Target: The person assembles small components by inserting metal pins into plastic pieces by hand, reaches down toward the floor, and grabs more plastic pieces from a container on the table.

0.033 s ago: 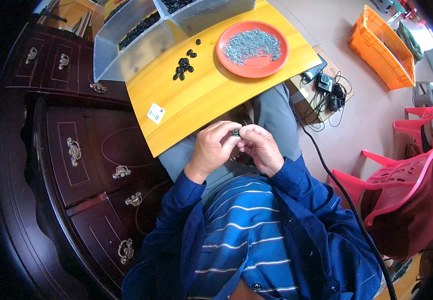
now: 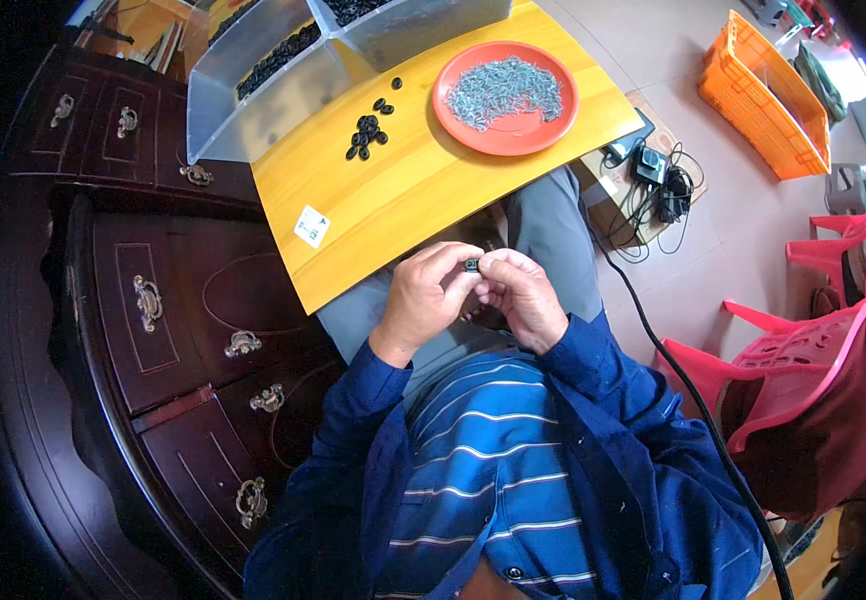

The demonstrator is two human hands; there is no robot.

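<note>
Both of my hands meet above my lap, just off the near edge of a yellow wooden board (image 2: 403,210). My left hand (image 2: 421,302) and my right hand (image 2: 528,300) pinch one small black part (image 2: 472,265) between their fingertips. A loose pile of small black rings (image 2: 366,132) lies farther out on the board. To their right, an orange plate (image 2: 509,146) holds a heap of small silvery screws (image 2: 503,88). At the board's far end, grey plastic bins (image 2: 253,120) contain more black parts (image 2: 275,58).
A dark wooden cabinet (image 2: 153,330) with brass handles fills the left side. On the floor to the right are a power strip with tangled cables (image 2: 655,175), a black cord (image 2: 698,395), an orange crate (image 2: 763,95) and red plastic chairs (image 2: 818,370).
</note>
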